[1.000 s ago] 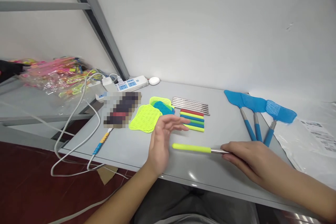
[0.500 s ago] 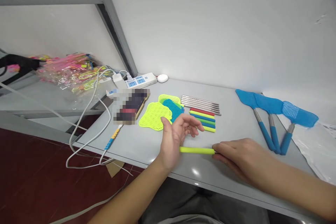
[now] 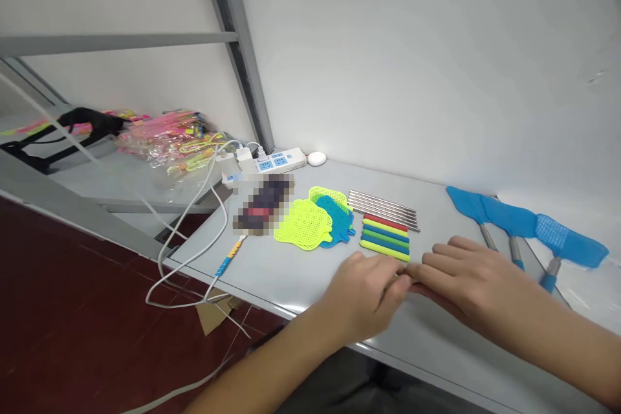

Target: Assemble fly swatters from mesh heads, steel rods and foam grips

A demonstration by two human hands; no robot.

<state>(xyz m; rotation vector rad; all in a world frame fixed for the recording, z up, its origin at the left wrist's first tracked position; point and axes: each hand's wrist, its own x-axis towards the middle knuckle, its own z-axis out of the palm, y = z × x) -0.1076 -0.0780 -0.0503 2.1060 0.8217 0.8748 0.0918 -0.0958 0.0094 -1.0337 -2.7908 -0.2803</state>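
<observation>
My left hand is closed in a fist round the yellow-green handle sleeve, which its fingers almost wholly hide. My right hand pinches the metal rod at the sleeve's end; the fingertips of both hands meet, and the rod is covered. Just beyond them lies a row of coloured handle sleeves in red, yellow-green, blue and green. Behind that row are several thin metal rods. To the left, yellow-green mesh swatter heads overlap blue mesh swatter heads.
Three blue fly swatters lie at the right, partly on a white plastic sheet. A blurred-out phone with a cable, a power strip and a white oval object sit at the left. Bagged colourful items fill a side shelf.
My left hand has gone from open fingers beside the yellow-green sleeve to a closed grip round it, right up against my right hand. The whole view has shifted slightly.
</observation>
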